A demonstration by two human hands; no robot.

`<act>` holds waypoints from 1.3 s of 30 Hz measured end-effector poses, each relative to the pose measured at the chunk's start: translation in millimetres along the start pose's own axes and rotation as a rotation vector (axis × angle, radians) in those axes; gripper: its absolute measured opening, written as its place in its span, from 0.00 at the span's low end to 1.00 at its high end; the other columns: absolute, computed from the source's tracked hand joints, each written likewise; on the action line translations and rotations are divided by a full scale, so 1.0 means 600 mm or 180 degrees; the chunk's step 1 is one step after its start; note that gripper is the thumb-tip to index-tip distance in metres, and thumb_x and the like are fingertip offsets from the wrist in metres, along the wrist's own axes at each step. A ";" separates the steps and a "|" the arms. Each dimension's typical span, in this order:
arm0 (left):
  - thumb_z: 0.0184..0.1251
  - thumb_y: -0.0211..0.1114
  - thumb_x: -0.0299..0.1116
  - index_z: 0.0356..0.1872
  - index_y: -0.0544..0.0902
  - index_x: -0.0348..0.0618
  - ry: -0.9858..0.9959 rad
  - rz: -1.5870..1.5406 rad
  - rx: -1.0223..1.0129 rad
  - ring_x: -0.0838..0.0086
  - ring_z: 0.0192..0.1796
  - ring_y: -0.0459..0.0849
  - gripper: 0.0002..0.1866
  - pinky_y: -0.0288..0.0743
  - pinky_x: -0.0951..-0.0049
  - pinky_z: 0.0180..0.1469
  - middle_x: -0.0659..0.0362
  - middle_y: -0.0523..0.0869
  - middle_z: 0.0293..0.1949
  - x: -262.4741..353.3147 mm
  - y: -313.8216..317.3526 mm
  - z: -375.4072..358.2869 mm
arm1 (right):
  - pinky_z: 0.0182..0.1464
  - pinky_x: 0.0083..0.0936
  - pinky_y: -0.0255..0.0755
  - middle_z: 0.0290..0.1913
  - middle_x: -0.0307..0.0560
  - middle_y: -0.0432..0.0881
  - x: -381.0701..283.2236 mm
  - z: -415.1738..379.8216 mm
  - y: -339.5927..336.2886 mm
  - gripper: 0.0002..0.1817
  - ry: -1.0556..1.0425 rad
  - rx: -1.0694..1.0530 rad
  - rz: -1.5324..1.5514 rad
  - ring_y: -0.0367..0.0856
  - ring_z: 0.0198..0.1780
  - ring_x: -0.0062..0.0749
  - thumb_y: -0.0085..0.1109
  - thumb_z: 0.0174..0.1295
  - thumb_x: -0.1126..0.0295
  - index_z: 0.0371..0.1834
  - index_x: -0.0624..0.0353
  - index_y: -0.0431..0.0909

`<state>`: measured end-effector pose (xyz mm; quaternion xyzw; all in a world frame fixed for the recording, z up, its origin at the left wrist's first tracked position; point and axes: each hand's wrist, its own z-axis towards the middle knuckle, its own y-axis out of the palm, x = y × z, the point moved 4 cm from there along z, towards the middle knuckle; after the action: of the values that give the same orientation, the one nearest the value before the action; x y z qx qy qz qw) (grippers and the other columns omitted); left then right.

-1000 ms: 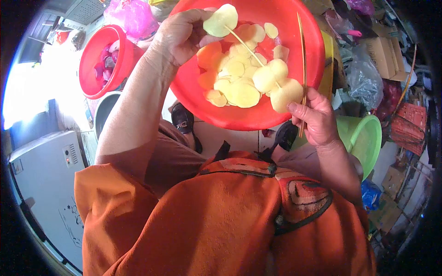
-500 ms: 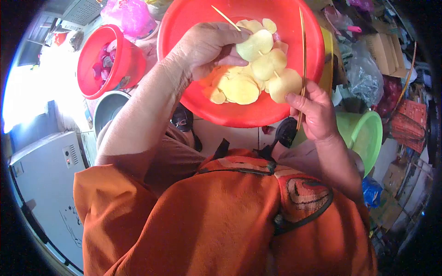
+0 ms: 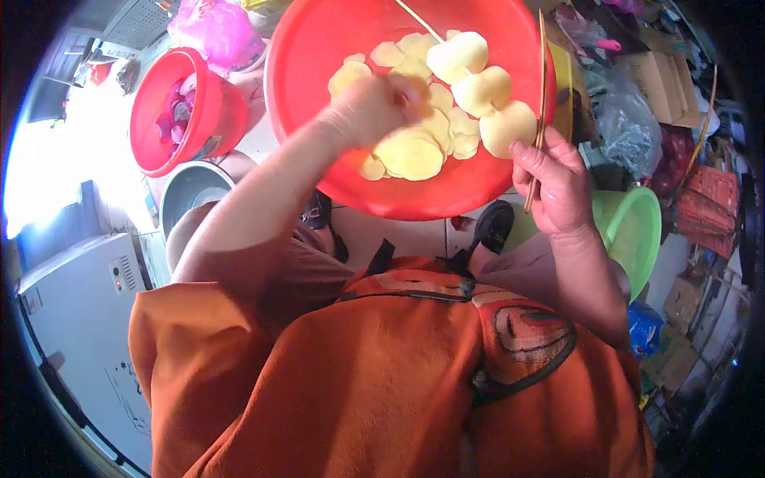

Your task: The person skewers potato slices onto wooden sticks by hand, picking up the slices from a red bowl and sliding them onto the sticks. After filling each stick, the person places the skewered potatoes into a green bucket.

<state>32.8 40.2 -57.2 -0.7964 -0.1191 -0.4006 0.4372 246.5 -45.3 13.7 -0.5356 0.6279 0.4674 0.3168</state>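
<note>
Holding pale potato slices (image 3: pixel 410 151), big red plastic basin (image 3: pixel 319 48) sits ahead; small red plastic bucket (image 3: pixel 219 111) holds purple pieces. Left hand (image 3: pixel 374 103) blurred, reaching into slices, grip unclear. Right hand (image 3: pixel 558 179) pinches thin bamboo skewer (image 3: pixel 540 88) threaded with three slices.

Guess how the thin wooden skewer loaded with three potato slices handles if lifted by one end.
The thin wooden skewer looks slender, so it probably flexes under the three pale potato slices. The slices look moist, likely slippery, and may slide along it. The right hand pinches the lowest slice, probably for support.
</note>
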 end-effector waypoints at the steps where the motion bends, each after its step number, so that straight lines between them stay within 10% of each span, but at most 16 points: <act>1: 0.57 0.64 0.36 0.45 0.78 0.45 0.0255 0.0358 0.0088 0.63 0.44 0.81 0.15 0.75 0.68 0.49 0.55 0.81 0.40 -0.001 0.021 -0.003 | 0.26 0.11 0.63 0.28 0.31 0.77 0.000 0.000 0.001 0.09 0.0009 -0.0015 0.0031 0.68 0.23 0.12 0.62 0.56 0.70 0.39 0.57 0.78; 6: 0.53 0.63 0.36 0.53 0.75 0.48 0.0088 0.2093 0.0016 0.59 0.57 0.73 0.22 0.70 0.62 0.58 0.53 0.71 0.54 0.037 0.075 -0.017 | 0.27 0.10 0.63 0.28 0.31 0.78 -0.001 0.001 -0.001 0.09 -0.0041 -0.0015 0.0031 0.68 0.23 0.12 0.63 0.56 0.70 0.40 0.57 0.79; 20: 0.57 0.59 0.32 0.42 0.81 0.44 -0.0645 0.2534 -0.1024 0.67 0.49 0.83 0.12 0.78 0.68 0.47 0.56 0.83 0.46 0.030 0.029 0.006 | 0.26 0.11 0.63 0.28 0.31 0.78 -0.007 -0.006 -0.017 0.09 -0.0035 0.0038 0.0087 0.68 0.24 0.12 0.63 0.55 0.70 0.39 0.57 0.79; 27: 0.60 0.54 0.34 0.50 0.76 0.45 -0.0095 0.1510 0.0031 0.67 0.55 0.78 0.17 0.75 0.64 0.51 0.54 0.78 0.52 0.054 0.032 0.041 | 0.27 0.11 0.63 0.29 0.31 0.78 -0.013 -0.006 -0.012 0.09 -0.0013 0.0041 0.0030 0.69 0.24 0.12 0.62 0.56 0.70 0.40 0.57 0.79; 39: 0.61 0.53 0.32 0.53 0.74 0.46 0.0234 0.2080 0.0065 0.62 0.60 0.71 0.18 0.71 0.62 0.57 0.53 0.70 0.57 0.031 0.085 0.069 | 0.28 0.11 0.63 0.28 0.31 0.78 -0.011 -0.001 -0.009 0.10 0.0013 -0.0058 0.0036 0.68 0.25 0.12 0.62 0.56 0.70 0.40 0.58 0.79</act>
<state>94.8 40.2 -86.3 -0.7730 0.1546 -0.2663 0.5546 253.5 -43.0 18.7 -0.5359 0.6273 0.4738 0.3080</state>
